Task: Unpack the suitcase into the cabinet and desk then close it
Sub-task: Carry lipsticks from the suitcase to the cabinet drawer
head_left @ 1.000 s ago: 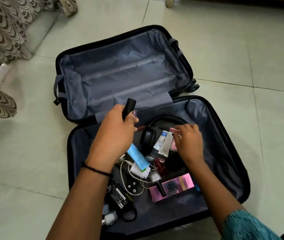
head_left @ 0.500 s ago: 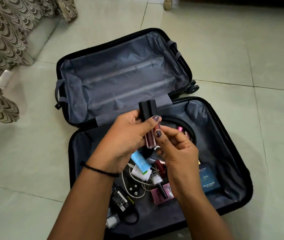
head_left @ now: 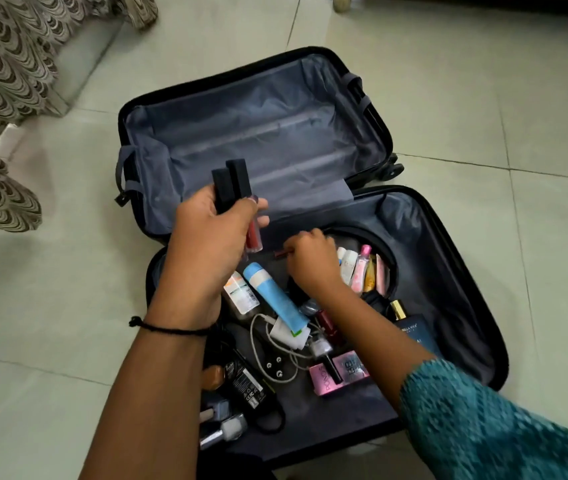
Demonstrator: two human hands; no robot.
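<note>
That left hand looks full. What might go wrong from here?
1. The left hand grips two tubes at once; adding a third thing may let one slip onto the tiles.
2. The right hand seems to pinch a thin stick by its end, so it may drop back into the suitcase.
3. The white cable lies against the blue tube; lifting either may drag the other.
</note>
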